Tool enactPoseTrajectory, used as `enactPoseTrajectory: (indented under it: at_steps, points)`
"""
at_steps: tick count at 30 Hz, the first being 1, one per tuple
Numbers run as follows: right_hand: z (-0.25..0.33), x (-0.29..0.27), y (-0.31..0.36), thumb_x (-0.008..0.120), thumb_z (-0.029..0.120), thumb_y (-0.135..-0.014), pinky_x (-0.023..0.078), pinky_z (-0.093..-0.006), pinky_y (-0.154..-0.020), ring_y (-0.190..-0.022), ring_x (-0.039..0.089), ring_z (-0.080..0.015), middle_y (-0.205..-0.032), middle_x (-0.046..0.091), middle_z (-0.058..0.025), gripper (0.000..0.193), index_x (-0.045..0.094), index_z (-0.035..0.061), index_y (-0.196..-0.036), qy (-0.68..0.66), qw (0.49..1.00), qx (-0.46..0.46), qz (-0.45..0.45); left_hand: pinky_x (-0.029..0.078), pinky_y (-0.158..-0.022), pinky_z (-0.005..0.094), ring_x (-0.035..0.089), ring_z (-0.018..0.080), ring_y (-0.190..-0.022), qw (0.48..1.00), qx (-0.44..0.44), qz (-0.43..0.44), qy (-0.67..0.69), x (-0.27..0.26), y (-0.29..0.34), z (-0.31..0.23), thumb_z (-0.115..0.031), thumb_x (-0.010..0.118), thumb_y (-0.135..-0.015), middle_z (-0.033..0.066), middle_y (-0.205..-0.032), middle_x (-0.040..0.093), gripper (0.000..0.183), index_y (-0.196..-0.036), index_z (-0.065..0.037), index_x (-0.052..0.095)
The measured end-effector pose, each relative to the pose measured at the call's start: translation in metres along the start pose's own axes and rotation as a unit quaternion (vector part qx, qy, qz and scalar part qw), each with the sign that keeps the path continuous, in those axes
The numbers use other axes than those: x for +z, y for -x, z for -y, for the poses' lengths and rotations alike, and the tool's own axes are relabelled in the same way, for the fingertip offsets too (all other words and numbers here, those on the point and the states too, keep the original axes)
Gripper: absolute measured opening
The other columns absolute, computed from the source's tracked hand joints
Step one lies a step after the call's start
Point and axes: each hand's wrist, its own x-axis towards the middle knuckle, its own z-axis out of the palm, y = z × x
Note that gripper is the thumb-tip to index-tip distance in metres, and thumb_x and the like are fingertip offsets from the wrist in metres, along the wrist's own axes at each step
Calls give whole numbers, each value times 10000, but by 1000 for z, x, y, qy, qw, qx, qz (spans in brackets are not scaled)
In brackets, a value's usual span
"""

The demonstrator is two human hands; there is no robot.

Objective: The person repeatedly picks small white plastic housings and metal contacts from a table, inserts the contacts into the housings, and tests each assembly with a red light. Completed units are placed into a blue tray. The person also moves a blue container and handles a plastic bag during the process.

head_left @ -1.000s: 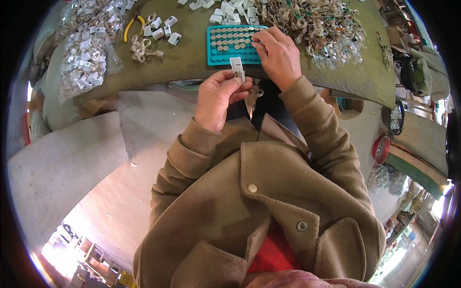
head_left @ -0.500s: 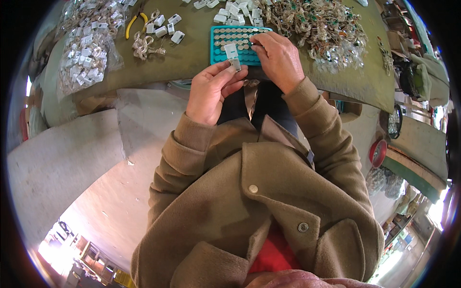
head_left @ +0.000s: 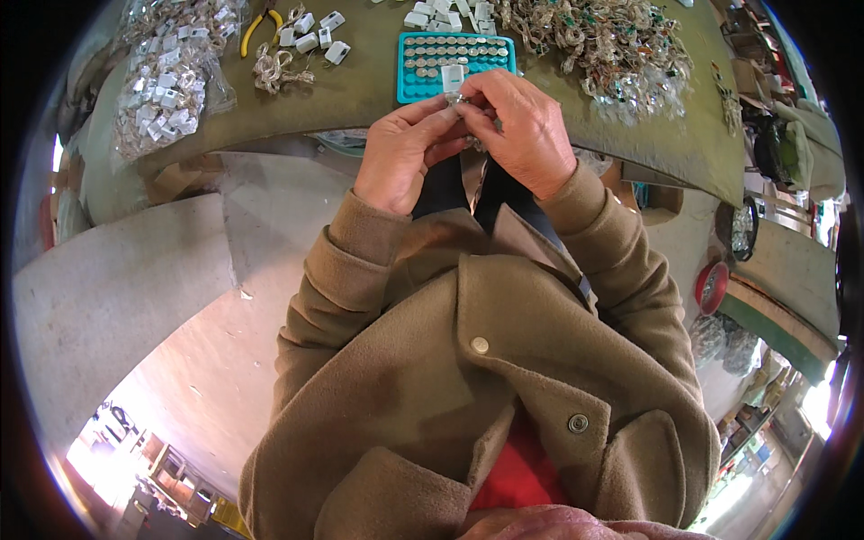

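Observation:
Over the table's near edge, my left hand (head_left: pixel 399 153) pinches a small white plastic battery case (head_left: pixel 453 79), one flat half of it standing up past the fingertips. My right hand (head_left: pixel 526 126) meets it there, thumb and index finger closed together at the case's lower part. Whatever those right fingers hold is hidden between them. Just beyond both hands lies a turquoise tray (head_left: pixel 402 76) with rows of round pockets. Silver button cells (head_left: pixel 441 51) fill its far rows, while nearer pockets show bare turquoise.
Yellow-handled pliers (head_left: pixel 249 36), coiled wire (head_left: pixel 277 72) and white cases (head_left: pixel 307 41) lie left of the tray. A bag of wired white cases (head_left: pixel 162 90) sits farther left. More white cases (head_left: pixel 432 15) are behind the tray; a tangled wire heap (head_left: pixel 612 54) is at right.
My right hand has left the tray and come down and left to the case in my left hand. The view has shifted slightly, so the tray sits higher in the picture.

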Motion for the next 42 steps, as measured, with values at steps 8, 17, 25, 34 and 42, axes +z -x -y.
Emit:
enactPoseTrajectory:
  at_steps: [8, 17, 25, 34, 42]
  points:
    - [-1, 6, 10, 678, 49, -827, 515, -382, -645, -743, 633, -320, -821, 651, -104, 89, 679, 55, -916, -55, 998, 7, -7, 562, -829, 251, 665, 136, -955, 1000, 15, 7, 1, -6, 5, 7, -95, 616, -957, 60, -1081, 675, 280, -1225, -11, 615]
    - [-25, 10, -12, 663, 66, -858, 537, -354, -661, -760, 661, -302, -886, 681, -115, 119, 709, 58, -967, -81, 988, 112, -65, 547, -713, 230, 649, 78, -840, 998, 9, -50, 35, -11, -1, 2, -217, 628, -966, 38, -984, 697, 204, -1084, -52, 649]
    - [-40, 27, -14, 633, 66, -845, 523, -417, -652, -765, 634, -330, -895, 603, -86, 72, 654, 94, -908, 81, 996, 8, -37, 549, -702, 225, 675, 97, -880, 997, 20, -71, -1, -4, 1, 0, -225, 625, -969, 64, -1037, 705, 214, -1086, -46, 643]
    - [-36, 19, -17, 619, 40, -812, 519, -414, -681, -816, 636, -320, -874, 618, -93, 134, 624, 70, -942, 48, 998, 39, -28, 563, -811, 254, 674, 155, -994, 998, 31, -42, 45, -1, 0, 2, -147, 602, -974, 111, -1113, 684, 238, -1158, 4, 610]
    - [-10, 5, 2, 669, -13, -824, 511, -305, -675, -780, 639, -177, -850, 627, -57, 165, 611, 33, -971, -167, 980, 97, -52, 561, -853, 271, 670, 159, -1003, 999, 22, -23, 41, 8, 2, 9, -115, 604, -964, 108, -1124, 677, 261, -1185, 25, 614]
